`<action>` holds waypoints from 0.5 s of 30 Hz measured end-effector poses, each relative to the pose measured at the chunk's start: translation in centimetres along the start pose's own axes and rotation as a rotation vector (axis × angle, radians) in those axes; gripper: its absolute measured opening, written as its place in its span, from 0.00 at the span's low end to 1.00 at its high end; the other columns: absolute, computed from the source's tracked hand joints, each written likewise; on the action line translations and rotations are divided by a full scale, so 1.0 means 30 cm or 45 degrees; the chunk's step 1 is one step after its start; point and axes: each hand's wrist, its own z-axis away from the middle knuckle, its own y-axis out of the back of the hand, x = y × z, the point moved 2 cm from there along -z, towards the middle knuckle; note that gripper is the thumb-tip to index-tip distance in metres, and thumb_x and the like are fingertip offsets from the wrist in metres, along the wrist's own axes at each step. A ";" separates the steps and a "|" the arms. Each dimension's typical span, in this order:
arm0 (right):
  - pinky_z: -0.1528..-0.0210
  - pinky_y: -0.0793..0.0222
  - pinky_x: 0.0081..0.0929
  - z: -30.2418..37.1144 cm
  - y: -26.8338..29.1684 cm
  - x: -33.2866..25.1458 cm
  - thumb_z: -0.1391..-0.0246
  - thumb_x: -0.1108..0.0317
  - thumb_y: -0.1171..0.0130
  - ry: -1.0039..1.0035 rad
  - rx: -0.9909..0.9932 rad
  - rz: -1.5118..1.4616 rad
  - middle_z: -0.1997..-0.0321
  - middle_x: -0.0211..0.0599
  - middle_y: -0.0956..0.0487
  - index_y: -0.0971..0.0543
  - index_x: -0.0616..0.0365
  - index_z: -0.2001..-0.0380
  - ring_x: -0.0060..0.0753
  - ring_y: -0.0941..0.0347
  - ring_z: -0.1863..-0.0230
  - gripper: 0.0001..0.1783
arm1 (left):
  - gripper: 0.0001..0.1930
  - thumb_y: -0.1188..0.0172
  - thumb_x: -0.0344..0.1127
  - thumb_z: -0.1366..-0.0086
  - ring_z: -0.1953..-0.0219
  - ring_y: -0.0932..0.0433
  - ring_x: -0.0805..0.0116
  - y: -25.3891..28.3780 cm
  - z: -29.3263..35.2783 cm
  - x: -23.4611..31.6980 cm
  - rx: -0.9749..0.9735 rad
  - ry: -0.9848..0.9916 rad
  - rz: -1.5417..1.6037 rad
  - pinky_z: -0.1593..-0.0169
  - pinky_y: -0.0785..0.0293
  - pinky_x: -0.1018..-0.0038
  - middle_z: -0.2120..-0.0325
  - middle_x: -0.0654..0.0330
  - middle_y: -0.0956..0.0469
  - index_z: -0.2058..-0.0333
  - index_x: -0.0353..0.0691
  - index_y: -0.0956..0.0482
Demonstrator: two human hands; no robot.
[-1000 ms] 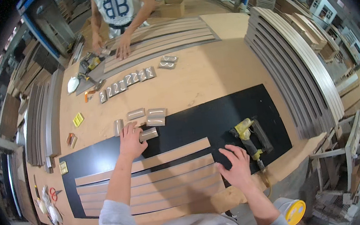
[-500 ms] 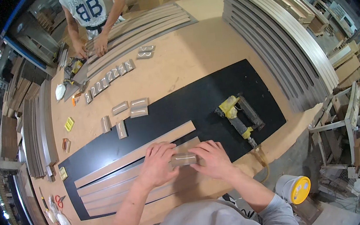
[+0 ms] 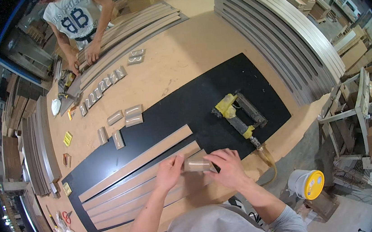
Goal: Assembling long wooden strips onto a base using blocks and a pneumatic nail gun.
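Note:
A short brown wood block with a glossy pale line along its top is between my hands. My right hand grips its right end between thumb and fingers. With curled fingers, my left hand closes on the left end; its fingertips are partly hidden. Below the block lie several long wood slats, side by side on a black panel. A yellow and grey nail gun rests on the panel to the right of my hands. Similar blocks with pale lines sit past the panel's far edge.
Across the table, a co-worker handles more slats. A tall stack of grey panels stands at the right. An air hose hangs over the near edge by a white bucket. Red scissors lie at left.
My left hand's fingers have curled in from a spread grip, and the block has tilted slightly. The whole view has shifted; the nail gun and slats stay in place on the panel.

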 end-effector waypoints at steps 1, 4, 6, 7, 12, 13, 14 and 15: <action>0.46 0.34 0.41 -0.006 0.005 0.007 0.59 0.60 0.20 0.007 0.000 -0.003 0.50 0.26 0.19 0.15 0.44 0.49 0.37 0.25 0.48 0.29 | 0.13 0.41 0.41 0.25 0.67 0.22 0.69 -0.015 -0.015 -0.032 0.008 0.001 0.000 0.63 0.25 0.69 0.71 0.58 0.19 0.64 0.38 0.17; 0.47 0.33 0.41 -0.012 0.041 0.074 0.58 0.61 0.21 -0.192 0.098 0.022 0.50 0.28 0.19 0.16 0.45 0.47 0.40 0.25 0.48 0.30 | 0.08 0.36 0.39 0.30 0.63 0.20 0.59 -0.053 -0.082 -0.132 0.396 -0.500 -0.034 0.59 0.25 0.64 0.67 0.56 0.19 0.63 0.41 0.15; 0.47 0.33 0.41 0.000 0.062 0.110 0.58 0.61 0.21 -0.231 0.098 0.034 0.50 0.28 0.19 0.16 0.45 0.47 0.41 0.25 0.48 0.31 | 0.08 0.33 0.38 0.35 0.56 0.21 0.55 -0.032 -0.086 -0.133 0.595 -0.802 -0.594 0.52 0.27 0.60 0.61 0.60 0.19 0.60 0.44 0.15; 0.47 0.33 0.42 0.006 0.069 0.125 0.58 0.62 0.20 -0.264 0.095 0.042 0.50 0.28 0.19 0.16 0.45 0.47 0.41 0.25 0.48 0.31 | 0.08 0.33 0.38 0.35 0.56 0.21 0.55 -0.028 -0.093 -0.124 0.592 -0.802 -0.593 0.52 0.27 0.60 0.61 0.60 0.19 0.60 0.44 0.15; 0.45 0.33 0.43 0.003 0.056 0.165 0.57 0.63 0.21 -0.302 0.048 0.028 0.50 0.29 0.19 0.16 0.46 0.46 0.42 0.25 0.48 0.31 | 0.18 0.30 0.39 0.39 0.51 0.24 0.56 -0.025 -0.144 -0.119 0.602 -0.829 -0.870 0.47 0.29 0.57 0.57 0.60 0.22 0.50 0.46 0.18; 0.45 0.32 0.43 -0.006 0.060 0.165 0.57 0.64 0.21 -0.307 0.052 0.040 0.50 0.30 0.19 0.17 0.47 0.46 0.43 0.25 0.48 0.31 | 0.18 0.30 0.39 0.39 0.51 0.24 0.56 -0.028 -0.141 -0.115 0.596 -0.832 -0.870 0.47 0.29 0.57 0.57 0.60 0.22 0.50 0.46 0.18; 0.45 0.31 0.44 -0.019 0.062 0.166 0.56 0.64 0.22 -0.311 0.055 0.052 0.50 0.31 0.20 0.17 0.47 0.46 0.45 0.25 0.48 0.30 | 0.20 0.29 0.40 0.40 0.50 0.25 0.56 -0.033 -0.132 -0.111 0.607 -0.819 -0.842 0.47 0.30 0.57 0.55 0.60 0.23 0.49 0.46 0.19; 0.45 0.31 0.44 -0.028 0.063 0.172 0.56 0.64 0.22 -0.320 0.056 0.052 0.50 0.31 0.20 0.17 0.47 0.46 0.45 0.25 0.48 0.30 | 0.23 0.28 0.42 0.41 0.48 0.26 0.55 -0.040 -0.120 -0.098 0.614 -0.806 -0.815 0.46 0.30 0.57 0.54 0.59 0.24 0.47 0.46 0.19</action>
